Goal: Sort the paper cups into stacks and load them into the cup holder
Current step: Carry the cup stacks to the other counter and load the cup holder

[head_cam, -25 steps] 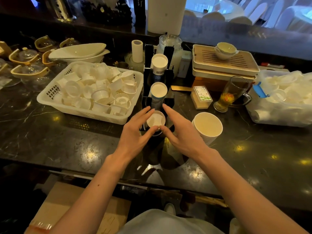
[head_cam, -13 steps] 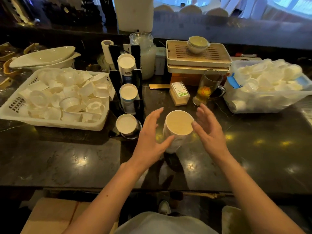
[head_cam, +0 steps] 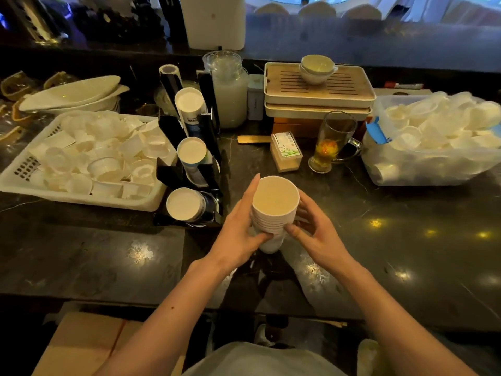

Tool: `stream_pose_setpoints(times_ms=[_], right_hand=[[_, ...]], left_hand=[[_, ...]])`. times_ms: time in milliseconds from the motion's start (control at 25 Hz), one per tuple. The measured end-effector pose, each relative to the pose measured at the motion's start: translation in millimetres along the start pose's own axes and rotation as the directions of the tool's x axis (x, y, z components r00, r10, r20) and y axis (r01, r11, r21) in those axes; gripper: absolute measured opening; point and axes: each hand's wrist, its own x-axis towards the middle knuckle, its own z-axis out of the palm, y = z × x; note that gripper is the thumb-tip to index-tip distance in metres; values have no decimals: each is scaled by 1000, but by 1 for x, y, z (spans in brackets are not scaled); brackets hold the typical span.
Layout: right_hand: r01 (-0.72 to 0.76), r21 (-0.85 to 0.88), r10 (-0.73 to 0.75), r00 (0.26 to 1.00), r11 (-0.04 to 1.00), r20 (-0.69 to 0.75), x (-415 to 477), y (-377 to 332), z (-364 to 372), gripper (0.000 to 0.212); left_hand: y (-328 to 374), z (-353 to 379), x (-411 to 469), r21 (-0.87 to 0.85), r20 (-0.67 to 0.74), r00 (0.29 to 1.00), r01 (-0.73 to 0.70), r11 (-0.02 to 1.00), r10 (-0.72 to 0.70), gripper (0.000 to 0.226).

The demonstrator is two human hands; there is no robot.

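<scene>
Centrally, left hand (head_cam: pixel 236 237) and right hand (head_cam: pixel 317 236) are clasping a nested white cup stack (head_cam: pixel 274 210). Bare desk (head_cam: pixel 412 248) is stretching rightward.

Restaurant or banquet-hall service counter, likely drinks station. Dark polished marble counter (head_cam: pixel 406 240). Black cup holder (head_cam: pixel 210 131) loaded with paper cup stacks (head_cam: pixel 189 100). White plastic basket (head_cam: pixel 81 198) full of small disposable cups, plastic bag (head_cam: pixel 433 169) with more. Slatted tea tray (head_cam: pixel 352 85), glass mug (head_cam: pixel 332 142) of tea. Behind counter, covered dining chairs (head_cam: pixel 317 9).
</scene>
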Motion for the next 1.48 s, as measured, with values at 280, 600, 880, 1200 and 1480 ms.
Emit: stream_pose_setpoints(times_ms=[280,600,880,1200,1480], right_hand=[[229,14,-229,973,973,0,39,-58,-24,69],[290,81,-300,941,954,159,105,-120,2,59],[-8,171,-57,926,985,373,145,-146,33,41],[-459,147,377,843,876,384,182,-156,59,48],[-385,-393,497,835,835,236,205,-141,73,89]], left_hand=[[42,-28,-6,12,-138,980,-145,989,145,114],[63,-87,-16,33,-333,935,-114,993,119,70],[63,-151,7,-42,-350,937,6,999,-20,34],[27,-190,51,55,-270,933,261,964,-238,42],[0,-194,76,-22,-163,912,378,925,-377,24]])
